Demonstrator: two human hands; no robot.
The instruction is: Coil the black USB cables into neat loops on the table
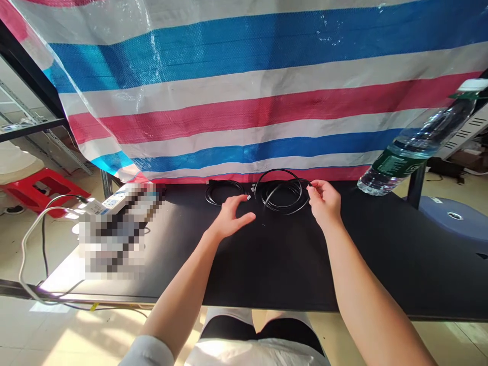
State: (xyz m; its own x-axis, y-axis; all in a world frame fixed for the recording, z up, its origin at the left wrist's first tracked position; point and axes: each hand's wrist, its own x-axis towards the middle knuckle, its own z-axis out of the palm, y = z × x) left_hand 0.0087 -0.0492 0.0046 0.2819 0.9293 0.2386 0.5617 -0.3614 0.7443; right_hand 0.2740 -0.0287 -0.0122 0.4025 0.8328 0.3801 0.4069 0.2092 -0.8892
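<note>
A black cable (282, 207) lies in loose coils at the back of the black table (267, 274), with one loop raised above the rest. My right hand (325, 202) pinches this cable at the right side of the coils. My left hand (232, 216) is open, its thumb and fingers spread, left of the coils and above the tabletop. Close to its fingertips is a small light-coloured connector (249, 196). Another coiled black cable (218, 193) rests further left, behind my left hand.
A striped plastic sheet (244, 107) hangs behind the table. On the right stands a tilted-looking water bottle (404, 147). A white power strip (118, 198) with plugged-in leads and a blurred-out item lie at left. A red stool (41, 188) stands beyond.
</note>
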